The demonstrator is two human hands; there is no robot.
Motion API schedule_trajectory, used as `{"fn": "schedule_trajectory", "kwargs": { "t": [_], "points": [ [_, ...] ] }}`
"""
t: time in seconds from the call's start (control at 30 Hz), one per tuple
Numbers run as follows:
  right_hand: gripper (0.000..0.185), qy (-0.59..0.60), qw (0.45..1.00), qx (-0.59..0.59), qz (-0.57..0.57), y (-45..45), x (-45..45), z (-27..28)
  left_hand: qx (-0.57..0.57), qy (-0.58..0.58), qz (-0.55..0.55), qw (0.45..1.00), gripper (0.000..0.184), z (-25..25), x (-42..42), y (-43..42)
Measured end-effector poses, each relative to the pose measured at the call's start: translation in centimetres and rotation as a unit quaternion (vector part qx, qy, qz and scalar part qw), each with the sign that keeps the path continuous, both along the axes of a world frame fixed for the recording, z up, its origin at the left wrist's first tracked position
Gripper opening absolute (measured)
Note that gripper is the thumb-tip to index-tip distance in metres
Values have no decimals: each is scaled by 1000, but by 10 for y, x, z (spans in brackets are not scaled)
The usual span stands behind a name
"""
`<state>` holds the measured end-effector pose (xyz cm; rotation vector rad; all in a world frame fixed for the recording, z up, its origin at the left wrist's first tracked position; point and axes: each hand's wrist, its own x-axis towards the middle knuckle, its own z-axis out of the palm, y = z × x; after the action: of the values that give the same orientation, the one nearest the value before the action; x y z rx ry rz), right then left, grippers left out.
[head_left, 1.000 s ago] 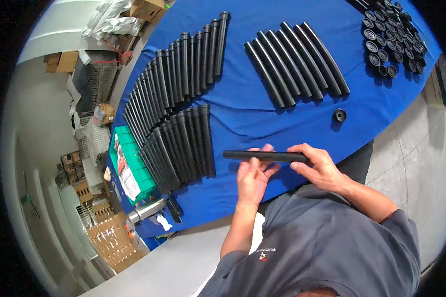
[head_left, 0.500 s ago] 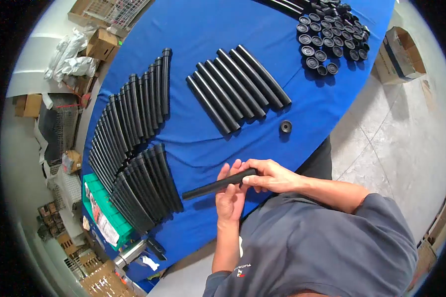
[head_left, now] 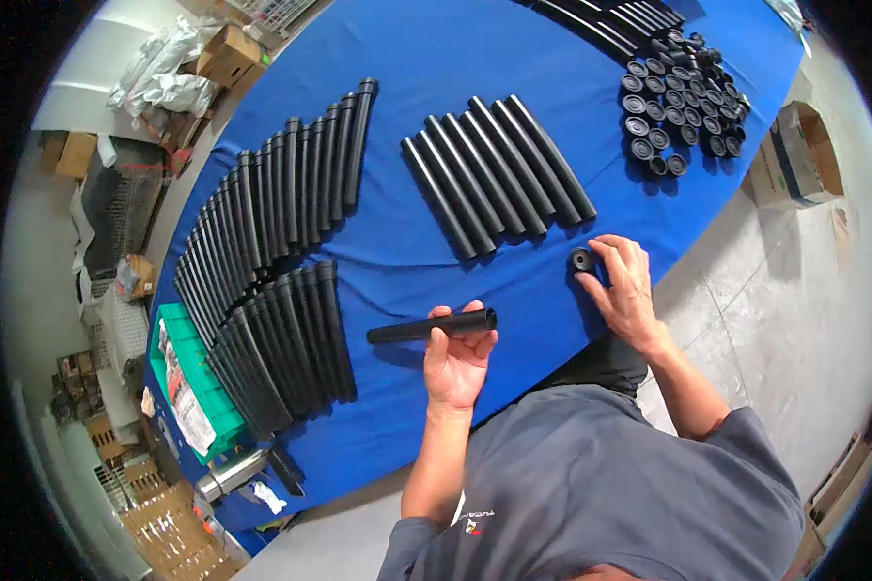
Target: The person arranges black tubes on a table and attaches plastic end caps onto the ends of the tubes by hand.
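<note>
Tube [head_left: 409,331]: was black, hollow, in curled left grip [head_left: 458,373]
Right grip [head_left: 628,290]: parted at cap [head_left: 581,259], hold unclear
Counter [head_left: 686,208], right edge: similar pieces [head_left: 690,117] clustered

Bright, even, whitish light, apparently from overhead. Long pale glints run along the row of black tubes [head_left: 440,200] on the blue-covered bench [head_left: 407,58]; stronger glare off the crumpled plastic [head_left: 170,85] and the metal cylinder [head_left: 233,474]. Soft-edged shadow on the bench below the raised tube [head_left: 409,331]. Middle fairly crisp; brown clutter [head_left: 79,397] at far left goes soft. Wide-lens warp bends the outer scene; corners fall to black.
</note>
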<state>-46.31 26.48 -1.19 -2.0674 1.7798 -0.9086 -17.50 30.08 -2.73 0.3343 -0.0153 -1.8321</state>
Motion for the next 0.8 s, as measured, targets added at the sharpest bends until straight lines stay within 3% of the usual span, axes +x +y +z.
{"fn": "schedule_trajectory", "kwargs": {
  "t": [0.13, 0.23, 0.3, 0.37, 0.43, 0.53, 0.8],
  "points": [
    [40, -26, 1000, -14, 10, -4, 6, 0, 13, 48, 23, 998, 32, 7, 4, 9],
    [38, -206, 976, 31, 68, -1, 13, 9, 19, 64, 26, 997, 31, 12, 8, 12],
    [37, -301, 942, 90, 116, 3, 25, 13, 30, 38, 34, 998, 32, 14, 8, 13],
    [36, -337, 895, 259, 135, 14, 31, 24, 23, -6, 36, 999, 33, 14, 6, 14],
    [38, -337, 886, 279, 152, 18, 43, 26, -1, -67, 37, 997, 34, 11, 3, 15],
    [41, -343, 896, 203, 195, 18, 60, 27, -27, -174, 41, 984, 36, 10, -5, 16],
    [36, -368, 876, 268, 160, 14, 73, 19, -28, -221, 47, 974, 35, -1, -14, 9]
  ]
}}
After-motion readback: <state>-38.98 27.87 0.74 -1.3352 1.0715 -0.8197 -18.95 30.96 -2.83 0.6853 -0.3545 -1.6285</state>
